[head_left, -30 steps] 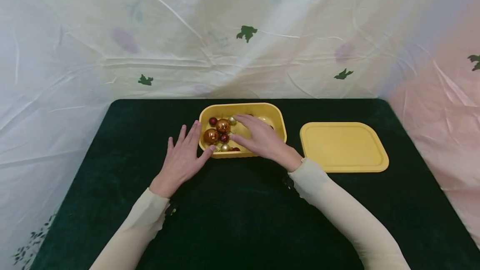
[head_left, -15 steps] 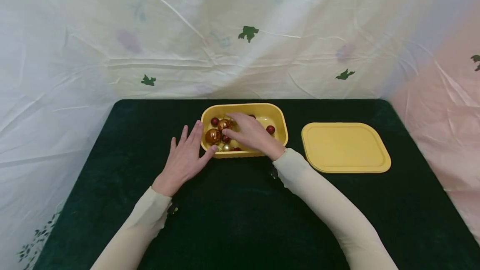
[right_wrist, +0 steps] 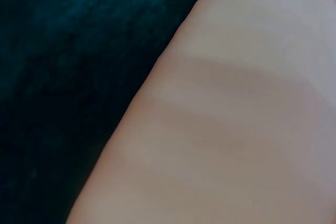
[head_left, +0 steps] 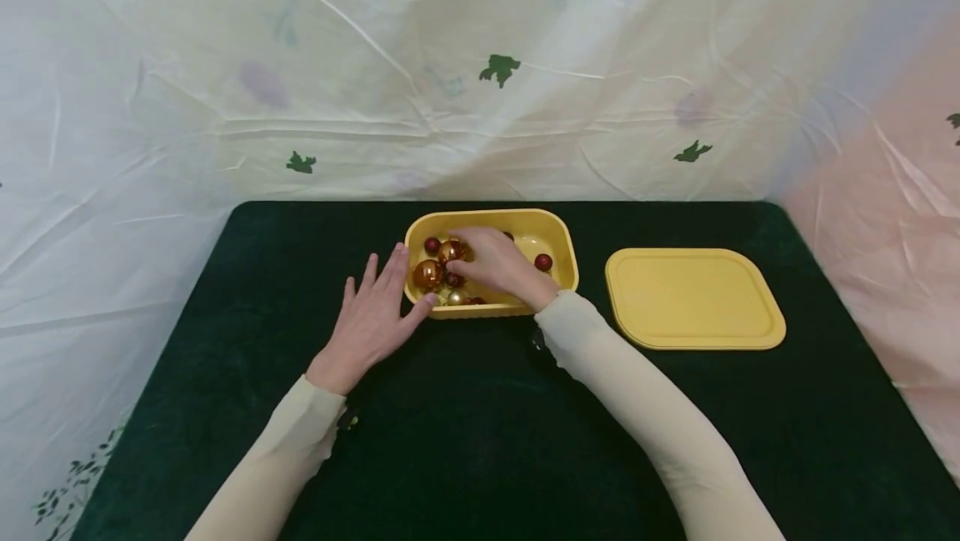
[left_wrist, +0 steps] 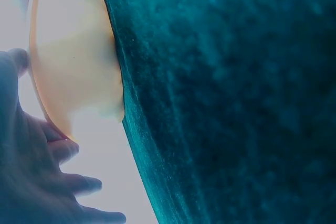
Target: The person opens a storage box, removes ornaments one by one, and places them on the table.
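Observation:
A yellow plastic box (head_left: 551, 228) near the table's far edge holds several shiny Christmas baubles. My right hand (head_left: 498, 262) reaches into it, thumb and fingers around a copper bauble (head_left: 452, 252) that sits in the box. A second copper bauble (head_left: 428, 274) lies nearer the left wall, with a gold bauble (head_left: 456, 298) and small dark red baubles (head_left: 432, 246) around it. My left hand (head_left: 371, 320) rests against the box's left end, fingers straight and thumb at the front rim. In the left wrist view the left hand (left_wrist: 31, 166) touches the box wall (left_wrist: 79, 61).
A yellow lid (head_left: 696, 299) lies flat on the dark green tablecloth (head_left: 480, 424), right of the box. One dark red bauble (head_left: 543, 262) is apart at the box's right end. Pale patterned fabric (head_left: 375, 66) hangs behind the table. Pale sleeve cloth (right_wrist: 210, 129) fills most of the right wrist view.
My right hand has moved left inside the box and closed its thumb and fingers around the copper bauble. The red bauble at the right end has come into sight. The left hand stays put.

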The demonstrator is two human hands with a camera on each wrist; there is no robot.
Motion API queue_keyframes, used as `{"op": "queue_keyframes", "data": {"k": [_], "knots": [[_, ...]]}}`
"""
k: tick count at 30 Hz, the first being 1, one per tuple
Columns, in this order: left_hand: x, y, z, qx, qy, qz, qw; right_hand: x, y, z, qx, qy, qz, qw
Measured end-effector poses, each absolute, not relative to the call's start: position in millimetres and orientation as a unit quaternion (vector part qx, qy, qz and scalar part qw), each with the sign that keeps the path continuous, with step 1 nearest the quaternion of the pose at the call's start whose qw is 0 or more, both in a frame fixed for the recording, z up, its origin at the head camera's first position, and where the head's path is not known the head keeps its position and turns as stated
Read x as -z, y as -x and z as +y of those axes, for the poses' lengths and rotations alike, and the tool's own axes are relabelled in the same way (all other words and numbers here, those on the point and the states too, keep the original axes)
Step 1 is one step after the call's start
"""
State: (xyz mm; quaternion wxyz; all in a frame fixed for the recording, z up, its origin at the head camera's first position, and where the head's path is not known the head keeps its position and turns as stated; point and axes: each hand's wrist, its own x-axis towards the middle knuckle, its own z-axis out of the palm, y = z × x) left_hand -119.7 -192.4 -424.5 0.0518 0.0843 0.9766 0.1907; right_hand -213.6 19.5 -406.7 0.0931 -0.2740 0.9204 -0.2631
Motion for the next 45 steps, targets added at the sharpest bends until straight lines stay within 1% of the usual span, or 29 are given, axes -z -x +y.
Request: {"op": "queue_keyframes", "data": {"k": [9, 17, 30, 36, 45], "knots": [[421, 119, -192, -0.198, -0.084, 0.975, 0.056, 408, 216, 14, 0.225, 0.271, 0.932, 0.085], [422, 119, -193, -0.197, -0.079, 0.975, 0.061, 405, 214, 18, 0.263, 0.260, 0.926, 0.075], [421, 121, -196, -0.205, -0.090, 0.972, 0.064, 385, 183, 51, 0.335, 0.255, 0.907, 0.022], [423, 122, -196, -0.210, -0.093, 0.971, 0.061, 376, 169, 68, 0.373, 0.272, 0.887, -0.006], [422, 122, -197, -0.204, -0.093, 0.972, 0.068, 369, 144, 93, 0.387, 0.275, 0.880, -0.024]]}}
